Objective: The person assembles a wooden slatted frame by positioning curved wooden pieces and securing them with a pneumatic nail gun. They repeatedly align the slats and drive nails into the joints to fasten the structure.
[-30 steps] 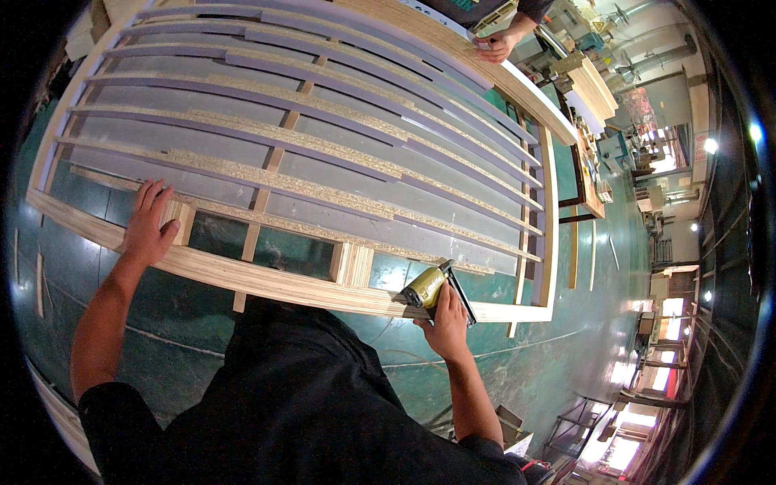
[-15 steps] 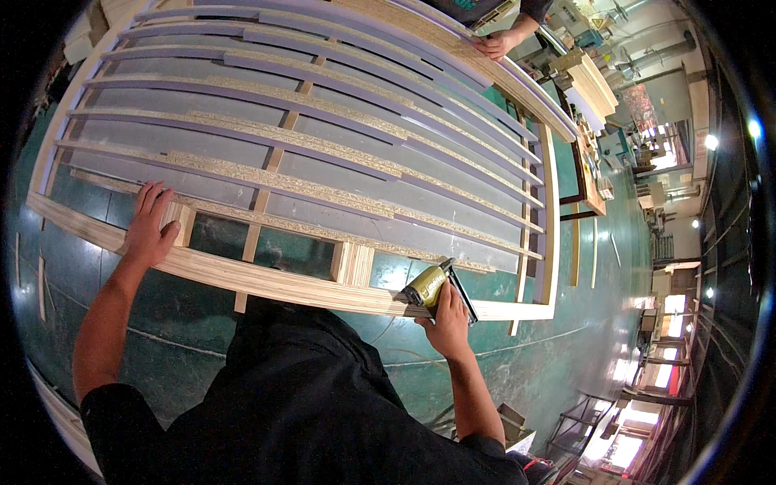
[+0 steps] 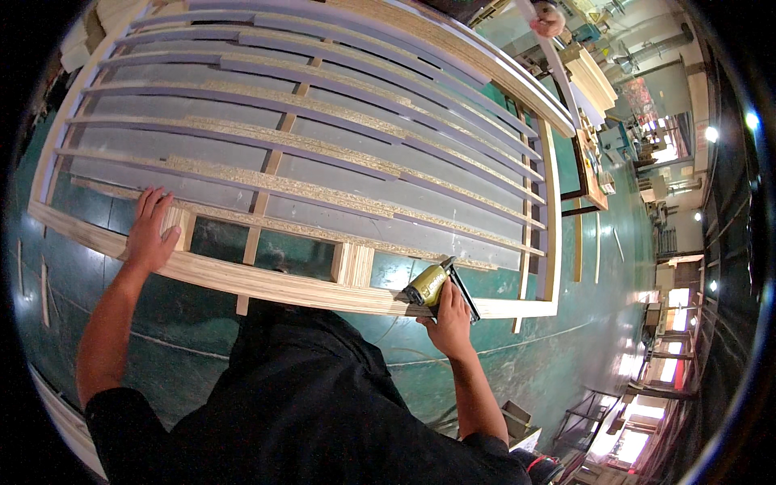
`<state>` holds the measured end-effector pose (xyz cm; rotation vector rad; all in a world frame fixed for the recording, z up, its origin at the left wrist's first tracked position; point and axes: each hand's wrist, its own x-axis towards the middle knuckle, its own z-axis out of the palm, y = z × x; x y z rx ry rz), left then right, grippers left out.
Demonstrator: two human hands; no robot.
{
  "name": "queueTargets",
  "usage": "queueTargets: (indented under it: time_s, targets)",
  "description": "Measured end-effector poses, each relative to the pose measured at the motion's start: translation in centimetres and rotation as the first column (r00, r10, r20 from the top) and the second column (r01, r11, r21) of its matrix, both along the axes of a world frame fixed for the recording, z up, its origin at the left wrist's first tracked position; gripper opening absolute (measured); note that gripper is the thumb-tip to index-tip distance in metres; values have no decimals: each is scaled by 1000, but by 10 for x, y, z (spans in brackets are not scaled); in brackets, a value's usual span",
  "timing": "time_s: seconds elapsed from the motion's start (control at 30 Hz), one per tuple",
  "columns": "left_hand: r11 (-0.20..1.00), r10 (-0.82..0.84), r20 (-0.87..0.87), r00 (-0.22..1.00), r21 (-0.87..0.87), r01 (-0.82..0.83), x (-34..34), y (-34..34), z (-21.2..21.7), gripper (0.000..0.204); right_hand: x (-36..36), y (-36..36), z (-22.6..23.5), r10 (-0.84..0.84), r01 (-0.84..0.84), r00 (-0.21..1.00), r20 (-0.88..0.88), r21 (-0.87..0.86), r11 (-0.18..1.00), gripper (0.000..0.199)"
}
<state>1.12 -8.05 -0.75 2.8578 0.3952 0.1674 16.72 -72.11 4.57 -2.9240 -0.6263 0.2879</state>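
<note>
While the left hand point(image 3: 152, 234) lies open over the left wooden block point(image 3: 182, 229), with its fingers toward the chipboard strip point(image 3: 242, 212), the right hand point(image 3: 449, 323) is closed around a gold-and-black nail gun point(image 3: 428, 284), which sits over the front rail point(image 3: 242, 271), to the right of the right block point(image 3: 352, 264). The step in hand looks like bracing and fastening at this edge of the slatted frame; the next move would call for holding the wood steady and placing the tool's nose squarely. The right hand covers most of the handle, so the trigger finger is hard to read, and I cannot tell whether the nose meets wood. At the top, the frame's far side is cut off, and a co-worker's hand point(image 3: 547, 20) is blurred beside a pale strip point(image 3: 558, 73).
</note>
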Motion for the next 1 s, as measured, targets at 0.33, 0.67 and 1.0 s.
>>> queueTargets:
  time_s: [0.33, 0.67, 1.0]
  targets:
    - [1000, 7, -24, 1000, 4, -6, -1, 1, -3, 72, 0, -3, -1, 30, -29, 999, 35, -2, 1000, 118]
    - [1000, -12, -23, 1000, 18, 13, 0, 4, -5, 72, 1, 0, 3, -22, 22, 1000, -6, -19, 1000, 120]
    - [998, -57, 38, 998, 32, 56, -1, 7, -7, 71, -2, 0, 3, -20, 20, 1000, -3, -23, 1000, 120]
